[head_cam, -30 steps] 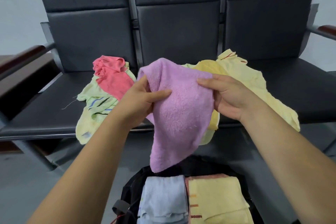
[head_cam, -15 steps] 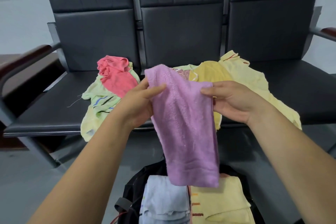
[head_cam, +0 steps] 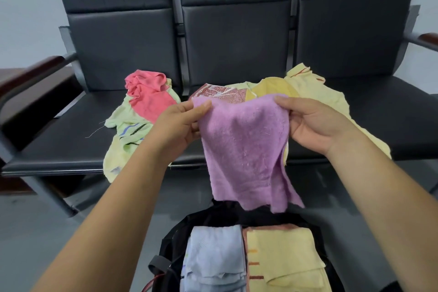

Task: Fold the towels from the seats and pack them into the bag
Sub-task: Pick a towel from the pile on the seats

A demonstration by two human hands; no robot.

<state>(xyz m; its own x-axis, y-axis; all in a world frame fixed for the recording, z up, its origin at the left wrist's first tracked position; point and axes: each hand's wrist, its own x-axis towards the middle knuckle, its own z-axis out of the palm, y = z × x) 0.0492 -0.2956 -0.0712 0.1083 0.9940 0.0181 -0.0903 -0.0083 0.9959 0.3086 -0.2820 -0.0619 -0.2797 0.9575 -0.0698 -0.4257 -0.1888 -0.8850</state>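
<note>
Head view: left hand [head_cam: 180, 123] and right hand [head_cam: 315, 123] each pinch top corner of purple towel [head_cam: 244, 149], thumbs in front. Cloth hangs in air, between seats [head_cam: 66, 140] and open black bag [head_cam: 201, 218] below. Bag holds 2 folded pieces side by side: pale blue towel [head_cam: 215, 251], yellow towel [head_cam: 284, 253]. Crumpled pink towel [head_cam: 151, 99] lies on seats.

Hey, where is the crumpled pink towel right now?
In the head view, the crumpled pink towel lies on the left black seat, on top of a pale green striped towel, just left of the left hand.
</note>
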